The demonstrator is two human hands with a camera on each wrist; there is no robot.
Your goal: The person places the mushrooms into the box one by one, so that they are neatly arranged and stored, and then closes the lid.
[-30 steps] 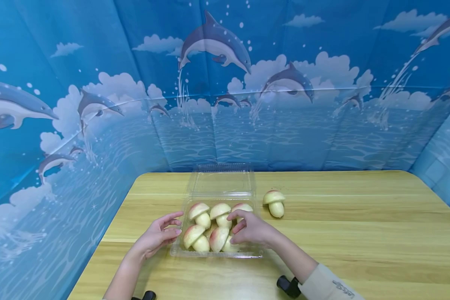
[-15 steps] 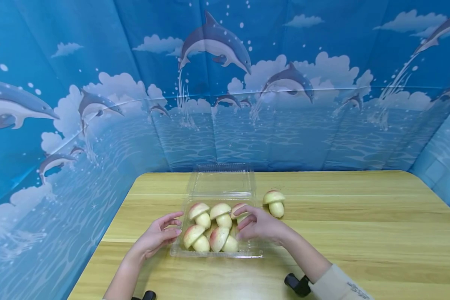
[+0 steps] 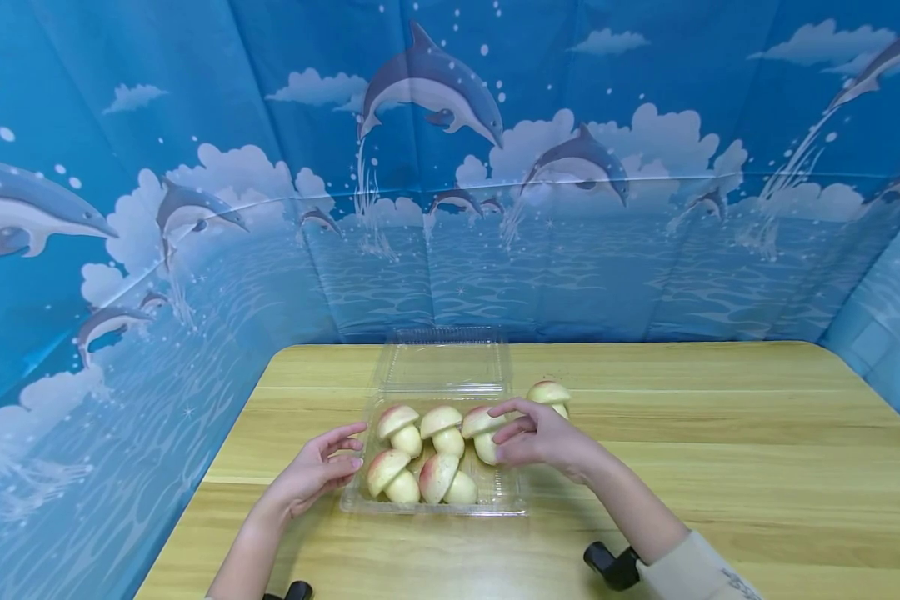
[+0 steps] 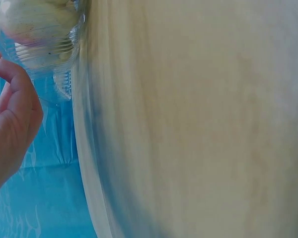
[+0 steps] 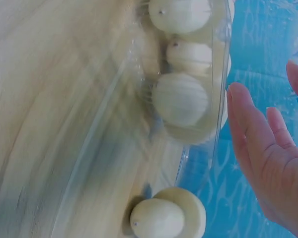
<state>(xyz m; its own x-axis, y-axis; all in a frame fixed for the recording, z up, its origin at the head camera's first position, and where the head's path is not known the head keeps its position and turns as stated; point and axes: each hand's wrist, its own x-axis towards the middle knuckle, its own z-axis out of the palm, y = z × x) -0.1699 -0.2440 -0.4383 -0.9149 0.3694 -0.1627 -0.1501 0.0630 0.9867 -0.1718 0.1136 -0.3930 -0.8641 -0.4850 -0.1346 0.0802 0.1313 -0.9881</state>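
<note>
A clear plastic clamshell box [image 3: 504,492] lies on the table with its lid [image 3: 446,364] folded back. Several pale mushroom-shaped pieces [image 3: 444,429] with pink-tinged caps sit inside; the front right corner holds none. My left hand [image 3: 318,467] is by the box's left wall, fingers apart and loosely bent, holding nothing; whether the fingertips touch the wall I cannot tell. Over the right side of the box is my right hand [image 3: 543,442], its fingers loosely extended and holding nothing. It partly covers the back right mushroom-shaped piece [image 3: 484,433].
Another mushroom-shaped piece [image 3: 549,393] lies on the wooden table [image 3: 720,467] to the right of the box, partly behind my right hand. A blue dolphin-print curtain [image 3: 450,275] hangs along the table's back edge and sides.
My right hand has let go of the front middle mushroom-shaped piece and drawn back to the right. The back right piece shows more now. The left hand has stayed in place.
</note>
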